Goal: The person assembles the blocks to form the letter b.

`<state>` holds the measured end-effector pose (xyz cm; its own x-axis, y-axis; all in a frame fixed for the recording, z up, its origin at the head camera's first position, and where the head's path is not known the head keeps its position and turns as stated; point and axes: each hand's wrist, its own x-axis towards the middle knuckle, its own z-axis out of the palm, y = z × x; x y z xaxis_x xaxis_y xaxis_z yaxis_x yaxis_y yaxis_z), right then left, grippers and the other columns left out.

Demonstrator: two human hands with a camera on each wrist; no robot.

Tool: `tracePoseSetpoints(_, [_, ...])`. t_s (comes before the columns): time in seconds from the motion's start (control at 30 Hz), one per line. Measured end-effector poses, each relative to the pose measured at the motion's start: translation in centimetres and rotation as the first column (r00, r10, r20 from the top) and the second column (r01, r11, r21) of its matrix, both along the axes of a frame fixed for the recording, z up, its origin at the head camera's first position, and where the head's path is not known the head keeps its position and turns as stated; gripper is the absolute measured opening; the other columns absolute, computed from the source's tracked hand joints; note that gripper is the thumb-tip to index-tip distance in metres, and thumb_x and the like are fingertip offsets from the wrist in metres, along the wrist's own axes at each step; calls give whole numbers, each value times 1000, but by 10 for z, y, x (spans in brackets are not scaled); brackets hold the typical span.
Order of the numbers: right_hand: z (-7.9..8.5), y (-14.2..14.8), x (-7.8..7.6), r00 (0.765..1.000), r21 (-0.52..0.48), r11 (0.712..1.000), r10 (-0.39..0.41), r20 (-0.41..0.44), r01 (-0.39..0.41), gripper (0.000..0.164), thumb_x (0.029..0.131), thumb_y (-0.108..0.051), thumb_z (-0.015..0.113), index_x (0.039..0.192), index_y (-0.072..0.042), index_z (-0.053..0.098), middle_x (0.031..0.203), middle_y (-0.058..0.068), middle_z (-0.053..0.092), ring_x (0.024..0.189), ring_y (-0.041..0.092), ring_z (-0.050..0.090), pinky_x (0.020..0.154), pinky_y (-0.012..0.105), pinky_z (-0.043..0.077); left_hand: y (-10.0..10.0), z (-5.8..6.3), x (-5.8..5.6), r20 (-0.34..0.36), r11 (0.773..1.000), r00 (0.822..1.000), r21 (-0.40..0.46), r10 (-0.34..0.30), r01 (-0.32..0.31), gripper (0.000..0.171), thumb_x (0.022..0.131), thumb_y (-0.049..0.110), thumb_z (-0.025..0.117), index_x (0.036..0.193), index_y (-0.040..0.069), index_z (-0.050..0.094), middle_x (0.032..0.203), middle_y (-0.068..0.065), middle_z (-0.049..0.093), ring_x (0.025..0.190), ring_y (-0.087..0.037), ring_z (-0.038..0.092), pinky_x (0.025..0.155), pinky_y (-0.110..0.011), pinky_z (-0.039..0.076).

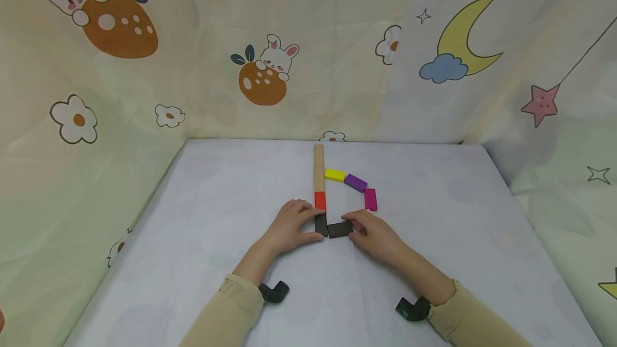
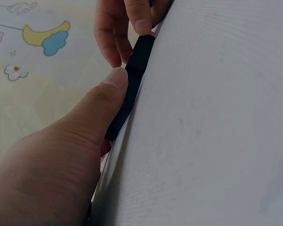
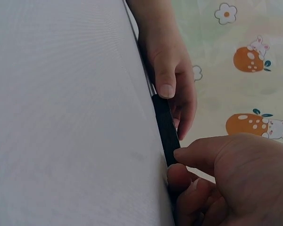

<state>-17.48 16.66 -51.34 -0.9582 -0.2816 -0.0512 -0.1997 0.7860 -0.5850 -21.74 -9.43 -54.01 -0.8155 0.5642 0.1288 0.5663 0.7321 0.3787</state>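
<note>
My left hand [image 1: 291,226] spans a black block [image 1: 320,225], index finger by its far end and thumb by its near end. In the left wrist view that thumb presses against black. My right hand [image 1: 378,235] pinches the right end of a second black block [image 1: 339,229], which lies crosswise, its left end beside the first. Beyond the first block runs a straight column: a red block [image 1: 320,201], then plain wooden blocks [image 1: 319,178]. Curving out to the right are a yellow block [image 1: 335,175], a purple block [image 1: 355,182] and a magenta block [image 1: 370,199].
The blocks lie on a white-covered table [image 1: 217,186]. Behind it hangs a cloth backdrop [image 1: 207,42] printed with rabbits, flowers and a moon, which also rises along the sides. A dark wrist device [image 1: 275,292] sits at the left cuff, another wrist device [image 1: 413,309] at the right.
</note>
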Motion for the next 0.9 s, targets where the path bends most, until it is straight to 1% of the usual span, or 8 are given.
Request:
tracePoseSetpoints(0.1, [0, 0, 0, 1000, -10, 1000, 4, 4, -4, 47, 86, -22, 76, 130, -30, 61, 115, -8, 62, 89, 10, 52, 74, 23, 52, 0, 1, 1, -5, 1000, 1000, 4, 0, 0, 63, 81, 62, 71, 137, 38, 56, 124, 8, 54, 124, -12, 46, 124, -41, 22])
tracePoseSetpoints(0.23, [3, 3, -1, 1000, -43, 999, -6, 26, 7, 44, 89, -26, 72, 131, -31, 60, 121, -9, 63, 95, 12, 56, 80, 29, 55, 0, 1, 1, -11, 1000, 1000, 10, -4, 4, 64, 80, 62, 72, 137, 37, 56, 123, 7, 54, 124, -13, 47, 124, -42, 23])
tracePoseSetpoints(0.33, [7, 12, -5, 997, -76, 994, -72, 23, 73, 36, 94, -30, 65, 130, -32, 61, 123, -9, 62, 99, 14, 57, 83, 32, 55, 0, 1, 1, -8, 1000, 1000, 13, -5, 5, 64, 80, 62, 72, 137, 37, 55, 124, 7, 54, 124, -13, 47, 124, -42, 22])
tracePoseSetpoints(0.43, [10, 28, -12, 985, -97, 982, -168, -33, 164, 29, 97, -28, 59, 126, -30, 63, 121, -6, 60, 93, 17, 55, 77, 31, 52, 0, 2, 1, -5, 1000, 1000, 22, -8, 8, 64, 81, 61, 72, 137, 37, 56, 124, 7, 54, 124, -13, 46, 124, -43, 22])
tracePoseSetpoints(0.5, [8, 40, -18, 976, -86, 976, -206, -74, 199, 30, 98, -24, 56, 126, -28, 64, 123, -2, 58, 88, 19, 53, 73, 30, 49, -1, 2, 2, -4, 1000, 1000, 24, -11, 11, 63, 81, 60, 72, 137, 37, 56, 124, 7, 54, 124, -14, 47, 124, -43, 23])
tracePoseSetpoints(0.67, [1, 58, -27, 978, -47, 982, -189, -87, 185, 33, 98, -21, 54, 130, -23, 64, 125, 4, 57, 92, 21, 55, 78, 32, 51, -1, 2, 1, -3, 1000, 1000, 23, -15, 15, 63, 81, 61, 72, 137, 37, 55, 125, 7, 54, 124, -13, 46, 124, -43, 22])
tracePoseSetpoints(0.77, [-2, 59, -28, 982, -52, 984, -173, -80, 169, 31, 98, -22, 55, 127, -22, 66, 123, 5, 58, 97, 22, 56, 84, 37, 52, -2, 1, 1, -3, 999, 1000, 27, -17, 18, 63, 81, 61, 71, 137, 37, 55, 125, 6, 54, 124, -14, 46, 124, -42, 22])
tracePoseSetpoints(0.9, [-3, 58, -27, 982, -51, 985, -171, -85, 167, 31, 98, -22, 55, 126, -21, 67, 122, 4, 58, 98, 22, 57, 85, 39, 52, -2, -1, 0, -10, 1000, 1000, 25, -18, 18, 63, 81, 61, 71, 137, 37, 56, 125, 7, 54, 125, -13, 46, 124, -42, 22])
